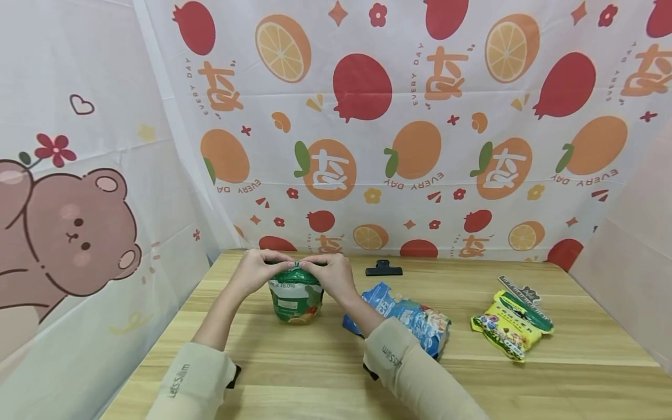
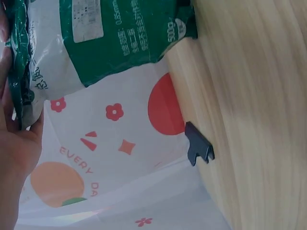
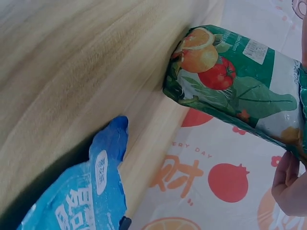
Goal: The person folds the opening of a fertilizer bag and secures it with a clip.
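Observation:
A green and white plastic bag (image 1: 294, 306), printed with an orange and a tomato, stands upright on the table. My left hand (image 1: 261, 270) pinches the left part of its top edge. At the right part of the same edge my right hand (image 1: 332, 274) pinches the plastic, thumb and fingers close to those of the left. In the left wrist view the bag (image 2: 110, 36) shows its label side, with fingers along the gathered top. The right wrist view shows the bag's fruit print (image 3: 216, 72) and only part of the right hand (image 3: 290, 187).
Just right of the right forearm lies a crumpled blue bag (image 1: 404, 315), partly hidden by that arm. A black clip (image 1: 384, 268) rests near the table's back edge. Farther right, a yellow and green bag (image 1: 511, 326) has a pale ruler-like clip (image 1: 525, 296) along its top. Printed cloth hangs behind.

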A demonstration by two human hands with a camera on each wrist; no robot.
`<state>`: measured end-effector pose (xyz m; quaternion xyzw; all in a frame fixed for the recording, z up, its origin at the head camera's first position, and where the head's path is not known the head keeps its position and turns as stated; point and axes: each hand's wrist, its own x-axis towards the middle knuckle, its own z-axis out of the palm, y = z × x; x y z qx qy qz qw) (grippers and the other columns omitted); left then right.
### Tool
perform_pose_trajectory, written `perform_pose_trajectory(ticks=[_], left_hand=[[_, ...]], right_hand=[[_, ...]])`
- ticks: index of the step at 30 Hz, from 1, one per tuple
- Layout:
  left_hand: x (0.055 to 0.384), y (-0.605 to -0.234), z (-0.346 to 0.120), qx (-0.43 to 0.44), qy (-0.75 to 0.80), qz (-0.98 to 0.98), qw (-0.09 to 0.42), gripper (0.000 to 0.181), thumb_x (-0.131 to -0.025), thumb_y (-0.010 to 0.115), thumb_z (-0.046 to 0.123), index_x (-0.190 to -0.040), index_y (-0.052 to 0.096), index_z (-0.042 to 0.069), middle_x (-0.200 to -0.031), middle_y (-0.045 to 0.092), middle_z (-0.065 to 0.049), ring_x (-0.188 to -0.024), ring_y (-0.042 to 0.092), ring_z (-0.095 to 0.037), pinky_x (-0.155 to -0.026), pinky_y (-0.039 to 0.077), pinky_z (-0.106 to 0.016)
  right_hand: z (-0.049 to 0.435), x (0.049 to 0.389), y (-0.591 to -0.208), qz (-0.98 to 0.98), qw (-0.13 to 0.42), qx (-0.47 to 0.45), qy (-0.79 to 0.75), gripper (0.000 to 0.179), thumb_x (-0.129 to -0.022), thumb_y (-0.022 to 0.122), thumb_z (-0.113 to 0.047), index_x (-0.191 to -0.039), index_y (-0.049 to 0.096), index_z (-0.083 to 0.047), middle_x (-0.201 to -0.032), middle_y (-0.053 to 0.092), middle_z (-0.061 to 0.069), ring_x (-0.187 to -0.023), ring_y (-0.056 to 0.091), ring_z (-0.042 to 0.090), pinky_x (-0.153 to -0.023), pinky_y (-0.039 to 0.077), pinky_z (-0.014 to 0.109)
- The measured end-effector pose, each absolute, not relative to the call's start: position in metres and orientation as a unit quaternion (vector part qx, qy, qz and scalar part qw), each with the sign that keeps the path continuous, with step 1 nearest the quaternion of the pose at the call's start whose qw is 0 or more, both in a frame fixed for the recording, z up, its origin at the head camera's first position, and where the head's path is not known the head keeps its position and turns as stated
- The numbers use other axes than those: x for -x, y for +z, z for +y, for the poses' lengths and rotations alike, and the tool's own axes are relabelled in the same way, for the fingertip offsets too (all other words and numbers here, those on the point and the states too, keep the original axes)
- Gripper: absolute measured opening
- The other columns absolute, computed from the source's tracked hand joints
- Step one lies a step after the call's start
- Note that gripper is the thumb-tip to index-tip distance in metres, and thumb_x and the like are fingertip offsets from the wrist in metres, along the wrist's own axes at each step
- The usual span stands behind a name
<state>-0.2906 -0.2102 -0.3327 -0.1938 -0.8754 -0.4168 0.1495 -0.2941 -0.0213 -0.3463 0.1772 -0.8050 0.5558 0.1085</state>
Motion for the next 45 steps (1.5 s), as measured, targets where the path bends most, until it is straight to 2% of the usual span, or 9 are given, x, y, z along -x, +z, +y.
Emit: perform_pose_trajectory(ticks=[5,15,20,27,34,37,40,43,45], left_hand=[[0.291,-0.336,-0.21,0.184,-0.429,-0.87,0.159,0.022,-0.079,0.073,0.03,-0.089,0.075,0.01,-0.085,0.069,0.0,-0.083,0.061,-0.017,-0.067,0.051,-0.032],[0.285,-0.333,-0.205,0.215,-0.357,-0.887,0.199,0.017,-0.082,0.071,0.027,-0.092,0.074,0.014,-0.087,0.06,0.0,-0.078,0.05,-0.016,-0.062,0.043,-0.033],[0.282,-0.336,-0.201,0.214,-0.36,-0.882,0.217,0.014,-0.081,0.072,0.023,-0.09,0.074,0.011,-0.083,0.058,0.0,-0.074,0.049,-0.015,-0.059,0.042,-0.03],[0.282,-0.34,-0.202,0.234,-0.393,-0.856,0.24,0.011,-0.08,0.073,0.014,-0.088,0.075,0.007,-0.082,0.061,0.001,-0.074,0.052,-0.013,-0.056,0.044,-0.025],[0.284,-0.345,-0.214,0.208,-0.419,-0.864,0.187,0.022,-0.081,0.071,0.03,-0.094,0.074,0.012,-0.093,0.065,-0.001,-0.087,0.056,-0.015,-0.069,0.049,-0.032],[0.283,-0.347,-0.224,0.173,-0.466,-0.855,0.152,0.029,-0.081,0.07,0.035,-0.097,0.072,0.011,-0.097,0.065,0.001,-0.084,0.057,-0.013,-0.069,0.049,-0.031],[0.281,-0.351,-0.235,0.132,-0.516,-0.838,0.121,0.034,-0.082,0.069,0.034,-0.101,0.07,0.006,-0.075,0.058,0.003,-0.059,0.048,-0.009,-0.054,0.043,-0.027],[0.28,-0.354,-0.242,0.107,-0.547,-0.824,0.102,0.038,-0.084,0.068,0.032,-0.105,0.068,0.001,-0.069,0.055,0.008,-0.061,0.047,-0.006,-0.059,0.042,-0.027],[0.28,-0.355,-0.244,0.103,-0.563,-0.815,0.095,0.04,-0.084,0.068,0.03,-0.106,0.066,-0.003,-0.073,0.061,0.007,-0.073,0.052,-0.006,-0.072,0.043,-0.03]], right_hand=[[-0.021,0.294,-0.347,-0.799,0.109,-0.165,0.568,0.015,-0.08,0.073,-0.031,-0.086,0.077,-0.017,-0.08,0.069,-0.008,-0.079,0.061,0.005,-0.064,0.05,0.023],[-0.021,0.29,-0.345,-0.825,0.156,-0.197,0.506,0.016,-0.082,0.07,-0.033,-0.09,0.075,-0.019,-0.082,0.068,-0.009,-0.079,0.061,0.006,-0.061,0.049,0.021],[-0.021,0.29,-0.347,-0.822,0.166,-0.199,0.507,0.019,-0.081,0.071,-0.034,-0.088,0.076,-0.018,-0.082,0.069,-0.008,-0.077,0.061,0.005,-0.057,0.047,0.02],[-0.022,0.289,-0.35,-0.804,0.166,-0.202,0.534,0.017,-0.081,0.072,-0.028,-0.087,0.077,-0.014,-0.083,0.069,-0.007,-0.079,0.061,0.003,-0.062,0.049,0.021],[-0.013,0.291,-0.352,-0.791,0.117,-0.198,0.567,0.017,-0.081,0.071,-0.032,-0.088,0.075,-0.016,-0.088,0.067,-0.008,-0.089,0.06,0.011,-0.07,0.05,0.026],[-0.005,0.295,-0.355,-0.787,0.102,-0.192,0.578,0.018,-0.08,0.072,-0.033,-0.088,0.075,-0.017,-0.09,0.067,-0.008,-0.09,0.059,0.012,-0.07,0.049,0.028],[0.002,0.297,-0.358,-0.785,0.087,-0.188,0.584,0.02,-0.08,0.072,-0.036,-0.088,0.075,-0.018,-0.09,0.067,-0.008,-0.087,0.058,0.011,-0.068,0.048,0.029],[0.006,0.299,-0.36,-0.782,0.074,-0.179,0.592,0.022,-0.079,0.072,-0.038,-0.088,0.075,-0.018,-0.088,0.067,-0.009,-0.085,0.058,0.009,-0.067,0.047,0.028],[0.006,0.299,-0.361,-0.775,0.069,-0.175,0.603,0.022,-0.078,0.072,-0.037,-0.088,0.076,-0.018,-0.087,0.068,-0.008,-0.086,0.059,0.008,-0.069,0.048,0.028]])
